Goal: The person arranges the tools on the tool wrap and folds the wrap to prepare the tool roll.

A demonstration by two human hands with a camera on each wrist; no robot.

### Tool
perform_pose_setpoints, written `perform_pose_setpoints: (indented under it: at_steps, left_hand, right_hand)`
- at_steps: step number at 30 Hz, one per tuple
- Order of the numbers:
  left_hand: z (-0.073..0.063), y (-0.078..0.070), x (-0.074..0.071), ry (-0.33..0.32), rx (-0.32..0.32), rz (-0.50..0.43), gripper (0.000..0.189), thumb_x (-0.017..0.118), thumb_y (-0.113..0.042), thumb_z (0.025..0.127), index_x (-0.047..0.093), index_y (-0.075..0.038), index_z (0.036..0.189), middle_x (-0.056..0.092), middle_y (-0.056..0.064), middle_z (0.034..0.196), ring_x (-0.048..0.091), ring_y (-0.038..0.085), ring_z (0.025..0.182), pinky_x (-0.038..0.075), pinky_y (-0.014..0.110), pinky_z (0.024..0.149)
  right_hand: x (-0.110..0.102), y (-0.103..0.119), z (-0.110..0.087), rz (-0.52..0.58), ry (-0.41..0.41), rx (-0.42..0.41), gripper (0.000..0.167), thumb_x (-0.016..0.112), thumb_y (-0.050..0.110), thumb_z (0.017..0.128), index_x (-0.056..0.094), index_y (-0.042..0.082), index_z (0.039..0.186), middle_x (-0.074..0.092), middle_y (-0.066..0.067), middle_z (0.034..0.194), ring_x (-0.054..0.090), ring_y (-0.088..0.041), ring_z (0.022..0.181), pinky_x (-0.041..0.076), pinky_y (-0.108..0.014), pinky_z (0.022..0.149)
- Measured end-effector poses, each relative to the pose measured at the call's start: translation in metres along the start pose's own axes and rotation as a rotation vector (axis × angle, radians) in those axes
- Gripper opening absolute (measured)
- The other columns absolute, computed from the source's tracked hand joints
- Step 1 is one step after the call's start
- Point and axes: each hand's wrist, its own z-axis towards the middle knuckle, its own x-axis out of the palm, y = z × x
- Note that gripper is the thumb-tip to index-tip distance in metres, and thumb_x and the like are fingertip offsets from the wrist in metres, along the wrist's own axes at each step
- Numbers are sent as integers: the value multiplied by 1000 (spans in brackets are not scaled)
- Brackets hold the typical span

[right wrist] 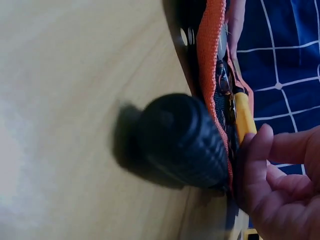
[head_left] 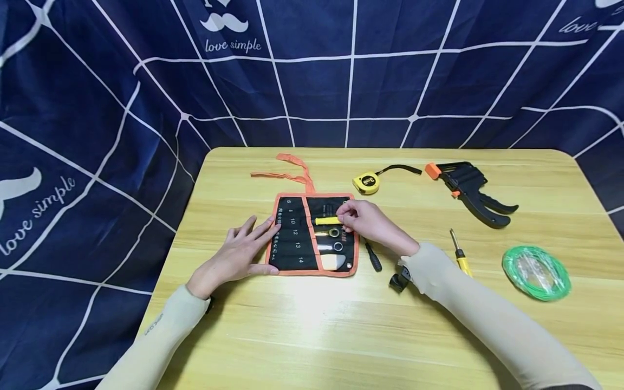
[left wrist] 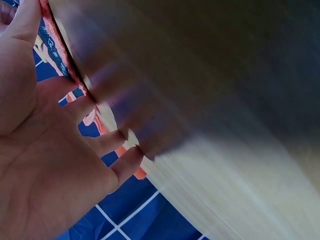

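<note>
Yellow handle: a slim, yellow, cylindrical tool handle [head_left: 326, 221] lies across the black fabric tool pouch with orange trim [head_left: 287, 244], left of the middle of the pale wood-grain desk [head_left: 234, 330]; its left end meets the orange pocket strip, and how deep it sits I cannot tell.
Right hand: the bare right hand [head_left: 368, 219] pinches the handle's right end between thumb and fingers.
Left hand: the bare left hand [head_left: 236, 257] is spread, fingertips and thumb on the pouch's left border.
Handle feel: probably light and stiff, its smooth surface perhaps slippery; the exposed right end looks the best hold.
Pouch feel: likely soft and quick to wrinkle; best steadied flat by its orange border.
Pouch pockets: 2 metal ring-ended wrenches and 1 pale, rounded blade [head_left: 332, 262] show below the handle.
Pouch's right side: a black ribbed handle [head_left: 373, 258], just beside it.
Desk's far edge: a yellow tape measure [head_left: 366, 183] near its middle; a black-and-orange clamp [head_left: 470, 189] toward the far right corner.
Desk's right edge: a green wire coil [head_left: 515, 262], nearer it than the yellow-and-black screwdriver [head_left: 461, 260].
</note>
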Motion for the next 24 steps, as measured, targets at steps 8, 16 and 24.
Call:
perform_pose_setpoints:
  at_steps: [8,16,24]
  left_hand:
    - [1,0,2,-5,1,-3,105,82,-60,92,34,-15,173,23,10,180,16,52,162,30,71,110]
    - [1,1,4,-13,12,-4,104,81,-61,93,34,-15,173,24,10,180,16,52,162,29,73,110]
    - [0,2,5,-16,4,14,105,82,-60,93,34,-14,173,24,11,180,16,52,161,30,73,110]
  right_hand:
    - [4,3,7,-30,12,-40,13,62,4,110,73,-2,110,70,-10,93,66,-19,80,55,-32,74]
    - [4,2,8,-60,8,-2,15,61,5,111,75,-1,114,72,-10,100,68,-20,84,56,-35,80]
    - [7,6,12,-60,30,18,19,58,7,113,75,-2,116,72,-11,100,67,-19,83,55,-32,75]
